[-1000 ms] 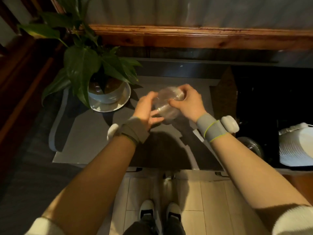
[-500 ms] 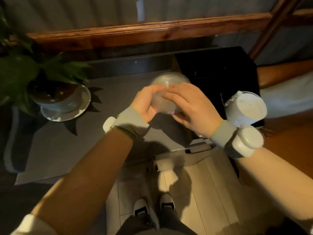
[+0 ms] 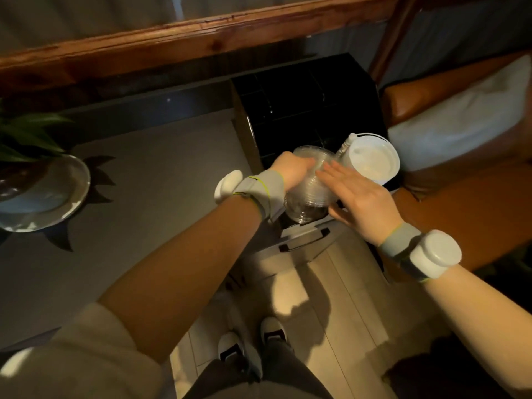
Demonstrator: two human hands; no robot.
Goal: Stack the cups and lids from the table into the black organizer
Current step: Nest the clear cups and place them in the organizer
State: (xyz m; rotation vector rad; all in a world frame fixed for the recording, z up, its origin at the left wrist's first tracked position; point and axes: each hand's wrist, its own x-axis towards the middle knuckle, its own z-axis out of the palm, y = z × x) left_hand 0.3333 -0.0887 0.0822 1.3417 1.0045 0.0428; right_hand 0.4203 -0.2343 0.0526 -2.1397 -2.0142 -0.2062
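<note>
The black organizer (image 3: 305, 102) stands at the right end of the grey table (image 3: 149, 180). A stack of clear plastic lids (image 3: 309, 194) sits at the organizer's front left slot. My left hand (image 3: 290, 171) grips the top of this clear stack from the left. My right hand (image 3: 357, 197) lies flat against the stack's right side, fingers stretched out. A stack of white lids (image 3: 371, 159) stands in the slot just to the right, touching the clear stack.
A potted plant (image 3: 26, 139) on a white saucer (image 3: 49, 194) stands at the table's left. A wooden rail (image 3: 172, 38) runs behind the table. A brown seat with a white cushion (image 3: 460, 116) lies to the right of the organizer. Pale floor and my shoes are below.
Both hands carried the clear lids rightward from above the table to the organizer's front slot. My right hand has flattened against the stack. The view swung right.
</note>
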